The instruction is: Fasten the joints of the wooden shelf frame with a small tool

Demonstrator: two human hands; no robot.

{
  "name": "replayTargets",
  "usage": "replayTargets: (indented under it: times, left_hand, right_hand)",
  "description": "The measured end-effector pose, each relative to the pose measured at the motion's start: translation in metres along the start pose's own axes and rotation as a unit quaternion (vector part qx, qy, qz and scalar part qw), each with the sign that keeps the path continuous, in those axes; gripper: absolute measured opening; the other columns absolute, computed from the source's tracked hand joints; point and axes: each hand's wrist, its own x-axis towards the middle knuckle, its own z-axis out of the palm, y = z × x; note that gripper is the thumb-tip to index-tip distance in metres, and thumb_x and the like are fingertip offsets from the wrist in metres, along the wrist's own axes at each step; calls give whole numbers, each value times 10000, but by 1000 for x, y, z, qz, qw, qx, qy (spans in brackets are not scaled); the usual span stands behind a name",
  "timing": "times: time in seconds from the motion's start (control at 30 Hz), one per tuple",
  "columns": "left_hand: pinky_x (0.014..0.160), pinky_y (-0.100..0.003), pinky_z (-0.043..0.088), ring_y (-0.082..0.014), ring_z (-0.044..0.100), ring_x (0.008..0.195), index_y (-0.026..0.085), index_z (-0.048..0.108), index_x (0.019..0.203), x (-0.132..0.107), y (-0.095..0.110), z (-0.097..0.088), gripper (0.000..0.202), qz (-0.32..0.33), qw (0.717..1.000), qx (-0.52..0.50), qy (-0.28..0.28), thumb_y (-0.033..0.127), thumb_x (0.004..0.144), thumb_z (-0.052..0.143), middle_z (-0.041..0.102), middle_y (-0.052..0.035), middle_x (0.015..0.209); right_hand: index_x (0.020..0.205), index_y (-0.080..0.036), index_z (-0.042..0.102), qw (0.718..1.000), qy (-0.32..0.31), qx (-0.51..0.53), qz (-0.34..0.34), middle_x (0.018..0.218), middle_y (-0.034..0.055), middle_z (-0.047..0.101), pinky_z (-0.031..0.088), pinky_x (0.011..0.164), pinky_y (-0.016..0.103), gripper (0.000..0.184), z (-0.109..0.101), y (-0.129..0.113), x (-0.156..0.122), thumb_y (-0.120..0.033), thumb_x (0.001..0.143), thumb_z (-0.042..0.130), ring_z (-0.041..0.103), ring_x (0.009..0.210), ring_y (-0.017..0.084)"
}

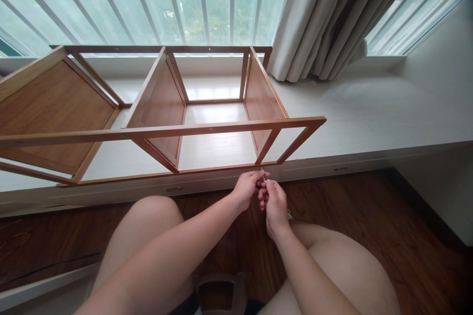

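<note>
Small silvery metal piece (pixel 263 173): I see it just below the brown wooden shelf frame (pixel 207 130), whose long axis lies crosswise.
Left hand (pixel 247 188): fingers pinching it.
Right hand (pixel 275 203): fingers pinching it too, equally near.

Home interior, a living room or bedroom by the look: wide glass window with white bars (pixel 201 0) and greenery outside, heavy beige pleated curtain (pixel 325 19) bunched at its side, long white built-in window bench (pixel 369 108) with small drawer pulls along its front. Dark brown wood plank floor (pixel 369 216) below; light brown wooden flat-pack shelf frame (pixel 162 132) lies on its side on the bench
</note>
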Motion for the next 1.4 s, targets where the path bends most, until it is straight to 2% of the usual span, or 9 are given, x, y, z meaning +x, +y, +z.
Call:
replayTargets:
  times: [0.13, 0.33, 0.8, 1.0, 1.07, 1.13, 1.2, 1.27, 1.4]
  left_hand:
    - [393, -195, 305, -53, 426, 400, 96, 665, 987, 3, -1, 0, 386, 6, 1000, 6, 14, 421, 783, 616, 470, 18, 579]
    - [378, -205, 271, -60, 436, 408, 115, 667, 1000, 4, -5, -2, 379, 20, 1000, -13, -2, 425, 793, 598, 458, 22, 607]
    - [443, -208, 322, -65, 442, 479, 118, 691, 947, 3, -5, -1, 354, 7, 999, -51, 6, 401, 734, 675, 495, 8, 629]
    - [517, -188, 358, -77, 497, 591, 122, 699, 926, 2, -3, 0, 355, -1, 998, -64, 15, 411, 720, 694, 529, -7, 652]
    - [522, -184, 360, -72, 494, 583, 123, 697, 924, 2, -4, 0, 358, -1, 998, -60, 22, 417, 721, 694, 532, -5, 649]
    - [500, -187, 355, -65, 479, 534, 118, 687, 940, 3, -4, 0, 363, -1, 998, -58, 22, 414, 729, 686, 522, 4, 629]
    - [464, -196, 349, -61, 454, 466, 111, 667, 972, 3, -4, 0, 374, 0, 998, -56, 11, 406, 743, 670, 511, 13, 607]
    - [427, -204, 345, -61, 430, 413, 111, 643, 1005, 3, -4, 0, 381, -2, 999, -51, -7, 402, 759, 650, 500, 22, 591]
    - [399, -191, 352, -58, 441, 396, 109, 633, 998, 3, -2, 0, 361, -1, 999, -34, -6, 396, 778, 629, 491, 26, 588]
  right_hand:
    - [811, -192, 544, 991, 13, -116, -70, 522, -64, 461, 253, 361, 177, 310, -2, -1, 0, -490, 882, 495, 347, 404, 68]
    - [811, -188, 553, 972, 28, -203, -114, 551, -50, 479, 317, 434, 206, 319, -2, -2, 0, -479, 900, 459, 411, 457, 93]
    - [760, -192, 572, 928, 71, -324, -169, 561, -19, 541, 358, 555, 244, 326, 0, -8, 1, -435, 916, 421, 509, 549, 151]
    - [827, -215, 624, 907, 100, -359, -195, 715, 39, 642, 363, 609, 265, 271, -1, -8, -1, -432, 891, 475, 550, 643, 184]
    - [818, -216, 637, 914, 101, -341, -197, 740, 50, 647, 372, 610, 268, 270, -1, -7, -1, -444, 872, 501, 550, 669, 190]
    - [789, -206, 634, 939, 84, -285, -174, 683, 35, 615, 370, 555, 254, 289, 0, -4, 2, -461, 857, 516, 520, 613, 168]
    - [764, -194, 613, 974, 53, -187, -118, 586, -6, 539, 315, 444, 226, 306, 0, -1, 5, -476, 844, 528, 433, 487, 121]
    - [753, -188, 589, 996, 23, -67, -46, 529, -44, 465, 238, 372, 205, 301, 0, 1, 8, -476, 831, 550, 338, 408, 85]
    - [737, -180, 560, 990, -26, 119, 66, 499, -61, 418, 236, 365, 190, 242, -1, 0, 13, -410, 804, 595, 313, 401, 73]
